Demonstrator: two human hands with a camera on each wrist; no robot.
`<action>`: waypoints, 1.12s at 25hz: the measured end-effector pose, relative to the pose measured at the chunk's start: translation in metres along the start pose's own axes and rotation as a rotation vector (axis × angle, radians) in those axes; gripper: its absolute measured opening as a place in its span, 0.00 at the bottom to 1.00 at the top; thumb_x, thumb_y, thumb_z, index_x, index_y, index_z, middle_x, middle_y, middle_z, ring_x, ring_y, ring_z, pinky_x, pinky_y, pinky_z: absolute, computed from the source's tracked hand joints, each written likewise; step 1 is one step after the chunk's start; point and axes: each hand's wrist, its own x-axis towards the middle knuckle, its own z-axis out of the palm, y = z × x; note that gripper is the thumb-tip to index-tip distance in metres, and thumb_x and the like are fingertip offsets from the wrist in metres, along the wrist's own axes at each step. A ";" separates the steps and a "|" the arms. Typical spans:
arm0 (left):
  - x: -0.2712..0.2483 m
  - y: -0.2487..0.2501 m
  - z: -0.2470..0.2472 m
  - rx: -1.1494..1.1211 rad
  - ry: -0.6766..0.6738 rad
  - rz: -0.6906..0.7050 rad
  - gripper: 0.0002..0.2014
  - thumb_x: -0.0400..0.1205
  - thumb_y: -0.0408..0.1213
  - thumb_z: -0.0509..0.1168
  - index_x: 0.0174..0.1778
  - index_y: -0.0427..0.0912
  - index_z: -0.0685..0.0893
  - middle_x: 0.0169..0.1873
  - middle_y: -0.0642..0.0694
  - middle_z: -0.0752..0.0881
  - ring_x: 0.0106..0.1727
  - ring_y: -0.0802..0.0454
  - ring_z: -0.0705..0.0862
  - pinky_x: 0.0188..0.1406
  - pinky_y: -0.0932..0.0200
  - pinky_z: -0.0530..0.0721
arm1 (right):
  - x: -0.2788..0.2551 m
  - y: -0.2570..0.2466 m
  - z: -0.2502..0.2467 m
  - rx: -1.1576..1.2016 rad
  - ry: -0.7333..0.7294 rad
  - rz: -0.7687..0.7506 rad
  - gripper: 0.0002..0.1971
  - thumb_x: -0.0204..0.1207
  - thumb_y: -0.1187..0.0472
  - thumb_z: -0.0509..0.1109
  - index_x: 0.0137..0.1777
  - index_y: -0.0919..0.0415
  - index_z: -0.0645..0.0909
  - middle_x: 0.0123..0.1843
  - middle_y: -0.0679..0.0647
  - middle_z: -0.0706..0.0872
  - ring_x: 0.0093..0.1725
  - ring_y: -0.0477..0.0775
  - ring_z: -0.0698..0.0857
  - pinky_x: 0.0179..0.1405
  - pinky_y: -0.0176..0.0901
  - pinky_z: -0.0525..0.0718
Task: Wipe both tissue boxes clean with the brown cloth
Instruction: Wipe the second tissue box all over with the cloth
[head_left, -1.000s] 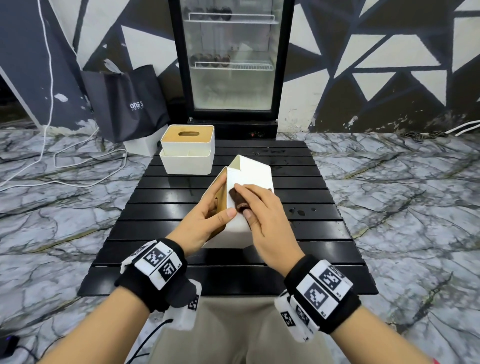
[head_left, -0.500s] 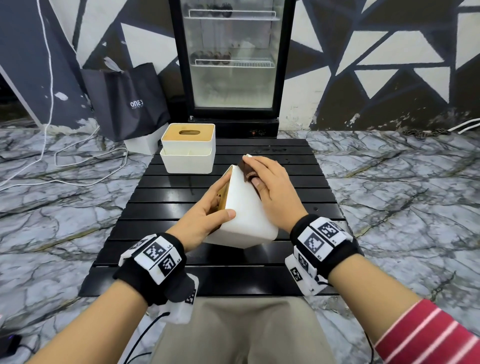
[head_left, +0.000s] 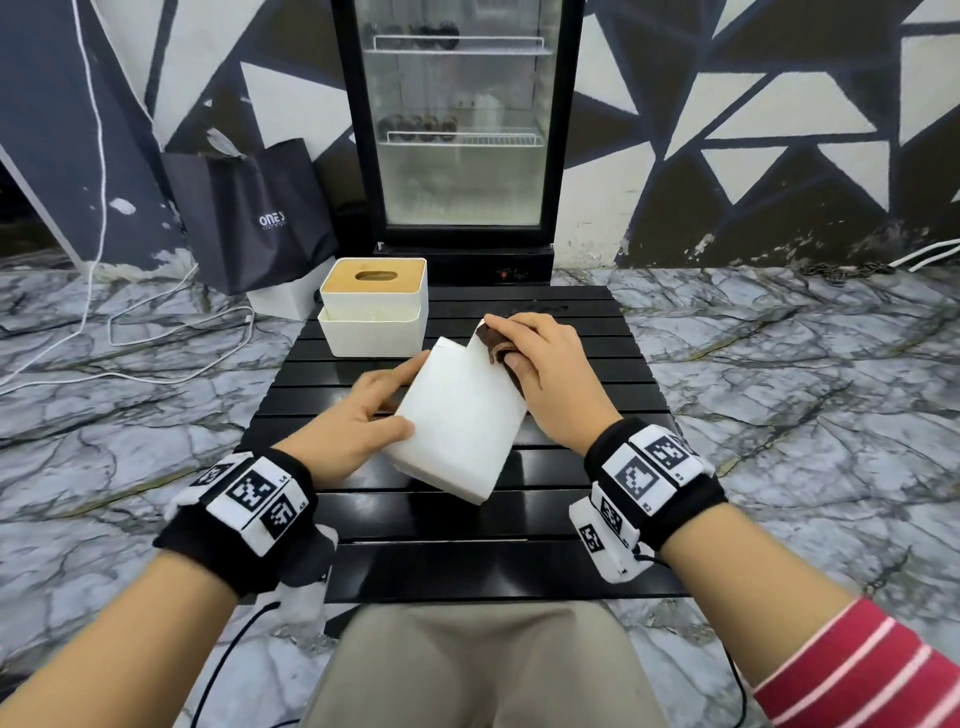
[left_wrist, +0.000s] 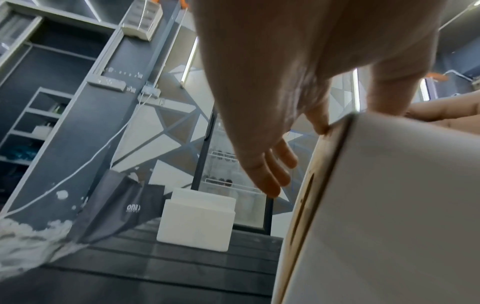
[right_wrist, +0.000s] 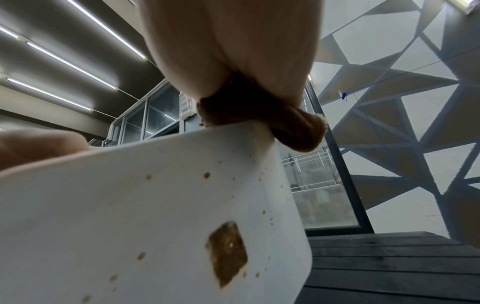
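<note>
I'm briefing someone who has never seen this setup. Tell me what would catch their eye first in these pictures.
The white tissue box tipped on the middle of the black slatted table, steadied by the left hand while the right hand presses the brown cloth on its far edge. The right wrist view shows a brown stain and specks on one white face. A second tissue box stands upright at the table's far left.

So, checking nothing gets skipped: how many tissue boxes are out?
2. One tilted tissue box is held between both hands at the table's middle; the other tissue box stands at the far left corner.
</note>
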 end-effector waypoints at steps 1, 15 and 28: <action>-0.001 0.002 -0.001 0.097 0.054 -0.019 0.37 0.67 0.46 0.61 0.73 0.71 0.59 0.64 0.50 0.70 0.57 0.70 0.74 0.65 0.64 0.73 | -0.001 -0.002 0.000 0.005 0.008 -0.011 0.21 0.80 0.68 0.58 0.72 0.54 0.72 0.68 0.54 0.75 0.63 0.61 0.71 0.62 0.43 0.65; -0.008 0.020 0.056 0.562 0.253 -0.151 0.43 0.52 0.75 0.56 0.69 0.78 0.65 0.68 0.54 0.60 0.71 0.55 0.54 0.70 0.49 0.60 | -0.022 0.006 0.012 0.309 0.070 0.212 0.21 0.81 0.68 0.56 0.72 0.53 0.71 0.67 0.55 0.76 0.67 0.57 0.72 0.70 0.45 0.68; 0.018 -0.008 0.057 -0.180 0.302 -0.233 0.28 0.64 0.70 0.62 0.61 0.72 0.78 0.67 0.53 0.78 0.69 0.50 0.76 0.67 0.52 0.73 | -0.046 -0.014 0.023 0.555 0.224 0.299 0.18 0.79 0.67 0.60 0.67 0.51 0.74 0.60 0.43 0.78 0.62 0.39 0.75 0.64 0.27 0.69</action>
